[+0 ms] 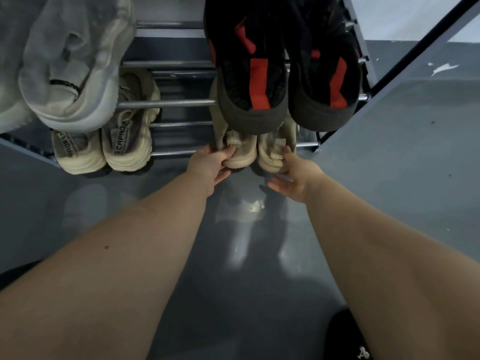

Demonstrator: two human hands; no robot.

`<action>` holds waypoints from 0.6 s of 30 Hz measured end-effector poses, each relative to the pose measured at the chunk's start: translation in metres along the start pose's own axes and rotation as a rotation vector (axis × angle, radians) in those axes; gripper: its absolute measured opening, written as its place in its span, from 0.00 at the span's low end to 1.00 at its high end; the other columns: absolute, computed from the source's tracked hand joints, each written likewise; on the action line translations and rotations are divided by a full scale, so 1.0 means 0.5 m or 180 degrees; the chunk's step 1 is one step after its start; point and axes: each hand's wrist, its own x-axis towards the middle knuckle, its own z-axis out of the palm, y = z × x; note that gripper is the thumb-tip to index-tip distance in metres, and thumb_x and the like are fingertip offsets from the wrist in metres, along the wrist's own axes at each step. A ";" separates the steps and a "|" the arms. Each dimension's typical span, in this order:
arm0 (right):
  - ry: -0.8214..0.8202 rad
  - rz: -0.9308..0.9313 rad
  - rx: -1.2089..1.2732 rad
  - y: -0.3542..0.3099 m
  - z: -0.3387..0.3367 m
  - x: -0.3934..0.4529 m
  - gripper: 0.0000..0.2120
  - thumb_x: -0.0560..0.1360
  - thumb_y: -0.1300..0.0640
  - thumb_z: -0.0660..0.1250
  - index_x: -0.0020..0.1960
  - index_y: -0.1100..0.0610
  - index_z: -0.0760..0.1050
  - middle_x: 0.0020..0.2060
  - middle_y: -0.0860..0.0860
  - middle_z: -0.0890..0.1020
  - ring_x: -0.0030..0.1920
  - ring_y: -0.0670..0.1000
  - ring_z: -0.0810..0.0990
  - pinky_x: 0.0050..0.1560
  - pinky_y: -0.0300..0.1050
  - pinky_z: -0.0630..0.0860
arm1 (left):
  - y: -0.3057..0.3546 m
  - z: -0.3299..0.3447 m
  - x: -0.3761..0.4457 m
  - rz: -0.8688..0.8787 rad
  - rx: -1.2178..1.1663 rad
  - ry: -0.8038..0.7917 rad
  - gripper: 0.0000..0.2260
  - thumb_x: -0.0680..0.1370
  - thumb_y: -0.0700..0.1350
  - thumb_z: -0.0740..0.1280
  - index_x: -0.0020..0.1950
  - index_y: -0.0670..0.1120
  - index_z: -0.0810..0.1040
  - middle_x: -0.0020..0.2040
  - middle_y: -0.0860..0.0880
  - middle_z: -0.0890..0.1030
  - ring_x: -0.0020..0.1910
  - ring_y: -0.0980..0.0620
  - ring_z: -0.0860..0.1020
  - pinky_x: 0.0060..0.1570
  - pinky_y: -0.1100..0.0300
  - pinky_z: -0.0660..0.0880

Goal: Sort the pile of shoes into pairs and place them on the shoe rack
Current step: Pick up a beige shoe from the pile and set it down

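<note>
A metal shoe rack (168, 103) with tube shelves fills the upper view. On its lowest shelf at the right stand two beige sneakers, heels towards me. My left hand (211, 166) grips the heel of the left beige sneaker (242, 154). My right hand (293, 178) touches the heel of the right beige sneaker (271, 157), thumb on top, fingers loosely spread below. A black and red pair (259, 81) on the shelf above hides the fronts of both.
Another beige pair (124, 146) sits at the left of the lowest shelf. A pale grey sneaker (75, 71) rests on the shelf above it. Grey glossy floor (233, 281) lies below; a grey panel (402, 152) stands at the right.
</note>
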 end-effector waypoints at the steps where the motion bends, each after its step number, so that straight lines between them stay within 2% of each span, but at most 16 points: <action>1: 0.0041 0.0047 -0.0125 0.001 -0.001 0.002 0.23 0.79 0.45 0.59 0.71 0.54 0.67 0.56 0.55 0.75 0.47 0.53 0.78 0.33 0.47 0.78 | -0.005 -0.002 0.004 0.0042 0.0117 0.0062 0.19 0.73 0.44 0.72 0.63 0.47 0.75 0.55 0.50 0.80 0.47 0.55 0.79 0.49 0.59 0.77; 3: 0.0064 0.0055 -0.0189 0.002 -0.001 0.010 0.22 0.80 0.45 0.58 0.70 0.56 0.67 0.52 0.54 0.77 0.41 0.51 0.77 0.32 0.46 0.80 | -0.012 -0.004 0.008 0.0136 0.0273 0.0152 0.20 0.73 0.44 0.73 0.63 0.45 0.74 0.55 0.48 0.80 0.47 0.54 0.79 0.50 0.58 0.77; 6: 0.0163 -0.0127 -0.0127 -0.002 0.000 0.020 0.18 0.81 0.49 0.58 0.67 0.58 0.68 0.41 0.53 0.76 0.36 0.51 0.76 0.42 0.47 0.79 | -0.019 0.006 0.006 0.0301 0.0263 0.0233 0.17 0.73 0.43 0.73 0.57 0.44 0.72 0.56 0.46 0.78 0.45 0.52 0.79 0.42 0.61 0.78; 9: 0.0212 -0.0408 0.0018 -0.010 0.009 0.025 0.17 0.81 0.53 0.59 0.69 0.56 0.68 0.44 0.53 0.78 0.34 0.50 0.74 0.41 0.46 0.79 | -0.011 0.017 0.009 0.0496 0.0099 0.0337 0.16 0.73 0.42 0.73 0.55 0.44 0.70 0.57 0.45 0.76 0.50 0.48 0.79 0.39 0.63 0.78; 12: 0.0211 -0.0553 0.0164 -0.018 0.024 0.029 0.21 0.81 0.59 0.59 0.73 0.56 0.62 0.55 0.54 0.78 0.33 0.49 0.73 0.51 0.49 0.79 | 0.003 0.018 0.018 0.0515 0.0016 0.0323 0.16 0.73 0.41 0.72 0.58 0.43 0.71 0.60 0.44 0.77 0.55 0.46 0.79 0.41 0.62 0.78; 15: 0.0306 -0.0552 0.0286 -0.013 0.028 0.026 0.23 0.81 0.60 0.59 0.74 0.57 0.60 0.53 0.55 0.76 0.34 0.48 0.73 0.57 0.48 0.77 | -0.002 0.018 0.015 0.0408 0.0012 0.0231 0.19 0.75 0.40 0.70 0.65 0.42 0.72 0.62 0.43 0.77 0.56 0.48 0.79 0.44 0.63 0.78; 17: 0.0349 -0.0423 0.0495 -0.014 0.026 0.022 0.24 0.81 0.61 0.60 0.75 0.55 0.59 0.49 0.54 0.77 0.35 0.48 0.73 0.60 0.47 0.76 | -0.005 0.016 0.013 0.0385 0.0029 0.0166 0.20 0.77 0.40 0.68 0.68 0.43 0.71 0.64 0.44 0.77 0.58 0.49 0.78 0.49 0.62 0.77; 18: 0.0311 -0.0420 0.0425 -0.016 0.026 0.017 0.24 0.81 0.61 0.59 0.75 0.55 0.58 0.51 0.54 0.78 0.35 0.47 0.73 0.61 0.48 0.76 | -0.004 0.014 0.013 0.0389 0.0111 0.0128 0.20 0.77 0.41 0.67 0.69 0.43 0.71 0.64 0.45 0.76 0.60 0.48 0.77 0.52 0.62 0.76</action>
